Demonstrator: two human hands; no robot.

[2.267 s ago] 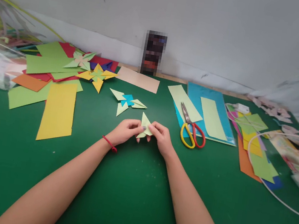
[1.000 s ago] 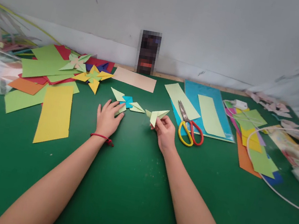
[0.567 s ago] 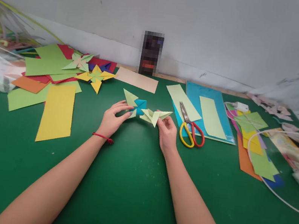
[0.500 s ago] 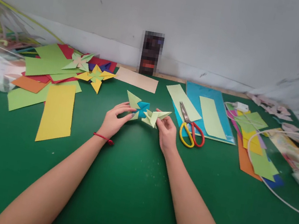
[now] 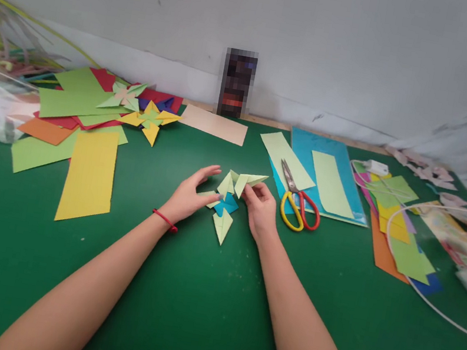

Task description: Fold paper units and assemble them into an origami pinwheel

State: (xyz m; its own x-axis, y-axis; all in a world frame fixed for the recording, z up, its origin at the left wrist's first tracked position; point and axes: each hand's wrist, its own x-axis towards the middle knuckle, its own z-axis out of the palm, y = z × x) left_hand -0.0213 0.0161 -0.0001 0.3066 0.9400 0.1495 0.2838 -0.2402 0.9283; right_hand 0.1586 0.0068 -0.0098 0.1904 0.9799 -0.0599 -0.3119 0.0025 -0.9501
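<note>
A pale green folded-paper star (image 5: 226,205) with a blue centre is between my hands, above the green table. My right hand (image 5: 260,206) pinches one of its pale green points at the upper right. At the star's left side is my left hand (image 5: 195,192), with its fingers spread and raised. Its thumb rests at the blue centre, over a left point that is partly hidden. One pale green point hangs down towards me. A red cord is around my left wrist.
Scissors (image 5: 295,200) with yellow and red handles lie to the right, partly on a pale green strip. Blue sheets (image 5: 343,163) are behind them. Finished stars (image 5: 149,119) and coloured paper (image 5: 89,175) lie left. A white cable (image 5: 390,225) loops at right.
The star has turned, so a point that was at the upper left is now elsewhere and one points towards me. My left hand has loosened and its fingers have lifted apart.
</note>
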